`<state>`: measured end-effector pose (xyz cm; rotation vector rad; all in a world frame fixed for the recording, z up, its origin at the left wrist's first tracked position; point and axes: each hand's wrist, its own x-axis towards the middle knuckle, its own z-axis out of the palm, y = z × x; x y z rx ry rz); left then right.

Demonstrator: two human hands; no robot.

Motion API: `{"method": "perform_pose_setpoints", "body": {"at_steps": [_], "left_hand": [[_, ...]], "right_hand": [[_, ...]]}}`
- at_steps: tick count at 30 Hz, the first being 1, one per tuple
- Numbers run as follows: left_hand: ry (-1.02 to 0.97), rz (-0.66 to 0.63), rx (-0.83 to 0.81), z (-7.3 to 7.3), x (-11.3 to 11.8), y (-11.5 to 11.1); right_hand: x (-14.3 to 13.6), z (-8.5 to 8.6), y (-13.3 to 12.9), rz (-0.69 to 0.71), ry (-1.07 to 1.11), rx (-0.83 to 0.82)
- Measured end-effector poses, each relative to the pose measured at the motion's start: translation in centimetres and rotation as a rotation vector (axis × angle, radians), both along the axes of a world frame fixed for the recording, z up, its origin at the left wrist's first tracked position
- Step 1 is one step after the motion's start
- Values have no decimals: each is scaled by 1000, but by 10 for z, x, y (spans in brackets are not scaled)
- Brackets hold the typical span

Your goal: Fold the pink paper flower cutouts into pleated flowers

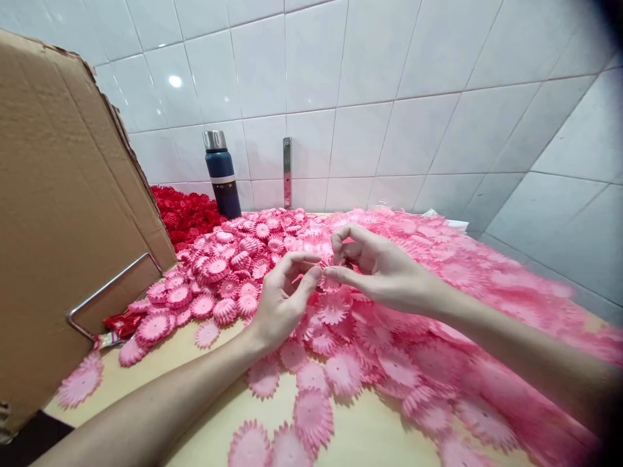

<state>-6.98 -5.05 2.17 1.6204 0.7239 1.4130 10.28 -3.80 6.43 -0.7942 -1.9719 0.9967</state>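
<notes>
Above a heap of pink scalloped flower pieces (333,308), my two hands meet near the middle of the view. My left hand (287,295) has its thumb and fingers pinched together. Close against it, my right hand (372,263) is closed too, its thumb tip beside the left thumb and its index finger curled. What lies between the fingertips is too small to make out. Thicker, stacked-looking pink pieces (214,267) are piled to the left of the hands, and flatter, paler ones (467,279) spread to the right.
A cardboard box (73,194) stands at the left, with a bent metal rod (114,282) beside it. Behind the heap are red flower pieces (187,214) and a dark blue bottle (222,178). White tiled walls close off the back and right of the yellowish table (374,425).
</notes>
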Motion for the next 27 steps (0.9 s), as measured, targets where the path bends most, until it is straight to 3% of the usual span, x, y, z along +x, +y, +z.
{"method": "perform_pose_setpoints", "body": {"at_steps": [6, 9, 14, 21, 27], "left_hand": [[-129, -57, 31, -3, 3, 2], [-101, -82, 38, -3, 3, 2], [-83, -143, 28, -2, 3, 0], [-60, -8, 35, 4, 7, -4], [-109, 5, 75, 6, 11, -10]], "right_hand": [[-1, 0, -1, -33, 61, -22], [-2, -2, 1, -82, 90, -31], [-1, -3, 3, -9, 94, -135], [6, 6, 6, 16, 38, -204], [11, 7, 9, 112, 2, -232]]}}
